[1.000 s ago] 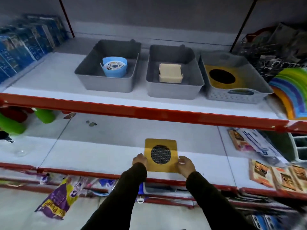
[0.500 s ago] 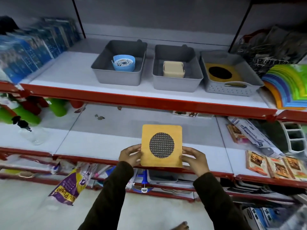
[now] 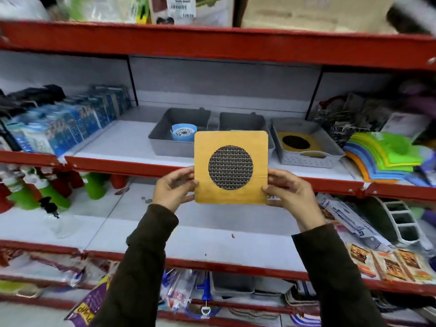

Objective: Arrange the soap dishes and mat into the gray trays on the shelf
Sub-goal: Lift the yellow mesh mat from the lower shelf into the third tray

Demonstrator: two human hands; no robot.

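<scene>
I hold a square yellow mat (image 3: 231,192) with a round black mesh centre upright in front of the shelf. My left hand (image 3: 173,188) grips its left edge and my right hand (image 3: 289,193) grips its right edge. Behind it on the middle shelf stand three gray trays. The left tray (image 3: 165,138) holds a blue round soap dish (image 3: 182,133). The mat hides most of the middle tray (image 3: 240,120) and whatever lies in it. The right perforated tray (image 3: 306,159) holds another yellow mat (image 3: 296,142).
Blue boxed goods (image 3: 70,123) fill the shelf's left side. Coloured folded mats (image 3: 382,156) and wire items sit at the right. Red shelf edges (image 3: 118,164) run across. Green bottles (image 3: 94,187) and packets (image 3: 387,263) lie on the lower shelf.
Both hands lifted the mat from the lower shelf up to the level of the gray trays. The view tilted upward, bringing the upper shelf into sight.
</scene>
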